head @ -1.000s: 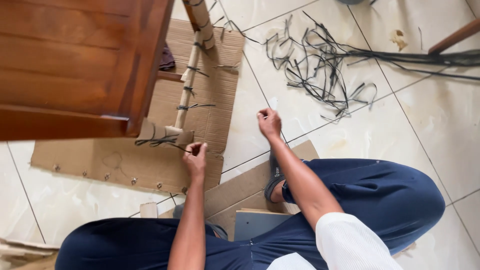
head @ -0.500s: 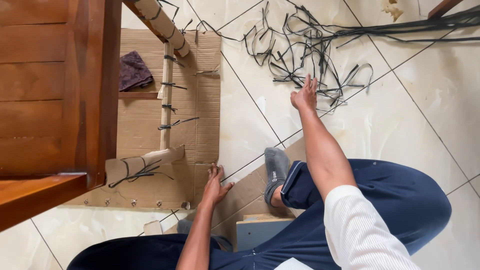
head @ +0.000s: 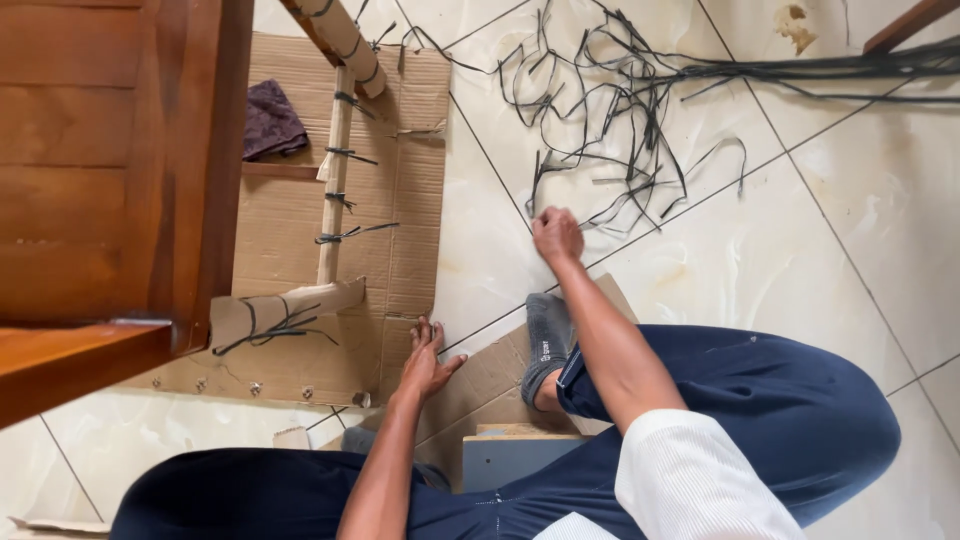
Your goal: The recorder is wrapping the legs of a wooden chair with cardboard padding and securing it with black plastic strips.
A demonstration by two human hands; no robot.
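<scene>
I have one view only, from the camera on the person's head, so nothing is shared with a second angle. It looks almost straight down past the chest and knees onto the tiled floor (head: 820, 250). The left hand (head: 425, 355) and right hand (head: 557, 235) sit near mid-frame, close enough to make out fingers. The wooden furniture (head: 110, 170) crowds the left edge (very near the lens), and the black strips (head: 610, 110) lie toward the top, farther off.
</scene>
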